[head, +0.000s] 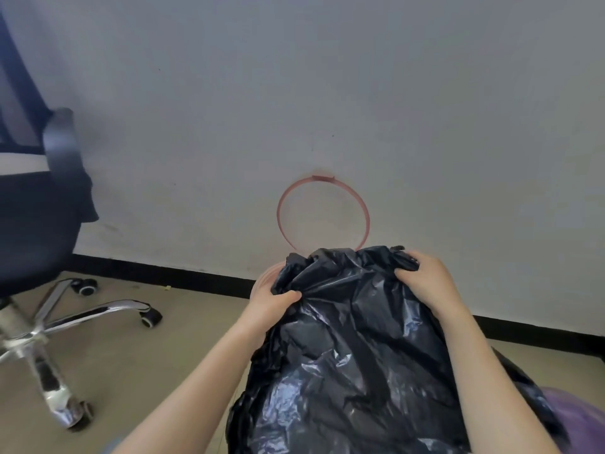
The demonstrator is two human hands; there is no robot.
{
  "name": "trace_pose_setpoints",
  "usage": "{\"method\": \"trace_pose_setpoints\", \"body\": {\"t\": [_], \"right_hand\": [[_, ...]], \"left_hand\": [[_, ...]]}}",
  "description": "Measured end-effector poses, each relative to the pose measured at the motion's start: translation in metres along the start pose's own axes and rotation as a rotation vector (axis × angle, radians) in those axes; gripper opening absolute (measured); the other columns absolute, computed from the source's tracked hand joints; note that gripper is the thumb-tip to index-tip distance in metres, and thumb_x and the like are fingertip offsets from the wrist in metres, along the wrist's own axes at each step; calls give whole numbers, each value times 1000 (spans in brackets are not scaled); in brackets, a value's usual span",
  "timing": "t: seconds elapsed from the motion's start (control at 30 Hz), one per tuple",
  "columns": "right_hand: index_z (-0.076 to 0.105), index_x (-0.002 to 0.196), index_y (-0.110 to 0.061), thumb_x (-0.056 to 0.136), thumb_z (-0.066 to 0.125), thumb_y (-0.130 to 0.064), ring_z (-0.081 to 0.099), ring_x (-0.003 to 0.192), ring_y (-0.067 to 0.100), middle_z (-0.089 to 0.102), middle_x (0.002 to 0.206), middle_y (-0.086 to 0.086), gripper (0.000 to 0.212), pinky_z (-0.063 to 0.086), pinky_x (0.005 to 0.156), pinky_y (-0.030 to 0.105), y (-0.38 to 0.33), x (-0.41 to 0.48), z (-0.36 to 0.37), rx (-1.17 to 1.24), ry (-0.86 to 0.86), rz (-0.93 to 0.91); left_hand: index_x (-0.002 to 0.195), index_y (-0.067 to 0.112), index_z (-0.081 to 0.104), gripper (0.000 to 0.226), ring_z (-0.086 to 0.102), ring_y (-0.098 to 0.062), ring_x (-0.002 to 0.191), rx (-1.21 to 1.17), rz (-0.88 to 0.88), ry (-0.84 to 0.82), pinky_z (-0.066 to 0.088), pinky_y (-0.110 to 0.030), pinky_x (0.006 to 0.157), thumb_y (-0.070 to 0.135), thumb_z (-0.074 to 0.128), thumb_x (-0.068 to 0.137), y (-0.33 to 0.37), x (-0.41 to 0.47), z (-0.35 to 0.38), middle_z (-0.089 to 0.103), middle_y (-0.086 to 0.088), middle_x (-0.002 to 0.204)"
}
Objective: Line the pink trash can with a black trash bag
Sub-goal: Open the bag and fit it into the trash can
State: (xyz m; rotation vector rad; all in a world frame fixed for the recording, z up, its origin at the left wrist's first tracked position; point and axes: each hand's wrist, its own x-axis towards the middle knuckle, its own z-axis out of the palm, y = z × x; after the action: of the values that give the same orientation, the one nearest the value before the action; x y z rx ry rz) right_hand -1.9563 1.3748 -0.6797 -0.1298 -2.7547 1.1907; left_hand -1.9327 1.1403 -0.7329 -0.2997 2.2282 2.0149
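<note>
A pale wall (327,77) is seen across the upper part of the view, and a beige floor (147,355) is met by it along a black baseboard (196,273). The lower middle is filled by the black trash bag (353,355), which is crumpled and glossy and is draped over the pink trash can (265,278). Only a sliver of the can's rim is shown, at the bag's upper left, just beside the left hand. A dark office chair (36,224) on a chrome wheeled base (42,335) is placed at the left, well apart from the bag. A thin pink ring (322,178) is leaned upright against the wall just behind the bag, its lower arc hidden by the plastic. The bag's left edge is gripped by the left hand (273,301), with the thumb laid over the plastic. The bunched top edge at the far right is clutched by the right hand (425,276), fingers curled into the folds. A purple surface (576,411) is glimpsed at the lower right corner.
</note>
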Motion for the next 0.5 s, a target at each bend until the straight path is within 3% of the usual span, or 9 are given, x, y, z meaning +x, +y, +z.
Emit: {"method": "trace_pose_setpoints", "body": {"t": [0.07,0.13,0.2,0.27,0.37,0.5], "right_hand": [[63,108,-17,82,53,-6,61,93,29,69,101,11,30,46,74,33,7,9,24,-169,-81,13],[55,121,-16,85,52,-9,59,103,30,64,117,12,37,46,79,33,17,12,52,-213,-131,12],[37,137,-13,88,54,-13,50,121,28,51,137,11,52,42,95,33,26,6,77,-121,-193,-17],[15,146,-17,91,54,-21,33,136,23,28,153,6,68,30,109,33,35,-2,97,-29,-319,-73],[-3,147,-25,93,48,-30,12,144,24,4,158,7,74,18,116,39,56,-8,118,-237,-490,-197],[-9,146,-23,96,40,-35,-7,145,22,-6,158,7,72,2,117,42,71,5,137,-541,-470,-349]], "left_hand": [[111,16,47,31,54,-26,109,26,-41,87,45,-35,95,13,62,84,-11,1,4,55,-8,120],[131,13,33,59,50,-27,118,42,-70,143,44,-39,100,16,64,81,-27,6,8,47,-6,130],[138,24,23,73,41,-24,129,57,-22,147,37,-45,109,18,65,79,-40,8,13,37,1,139],[142,29,18,78,28,-23,138,156,55,130,29,-47,115,23,64,79,-52,13,22,27,-3,149],[147,21,1,79,2,-24,146,472,42,79,12,-40,119,35,52,89,-65,20,34,0,-8,158],[145,20,-13,78,-20,-27,143,987,117,42,1,-39,119,48,37,92,-82,35,38,-20,-10,156]]}}
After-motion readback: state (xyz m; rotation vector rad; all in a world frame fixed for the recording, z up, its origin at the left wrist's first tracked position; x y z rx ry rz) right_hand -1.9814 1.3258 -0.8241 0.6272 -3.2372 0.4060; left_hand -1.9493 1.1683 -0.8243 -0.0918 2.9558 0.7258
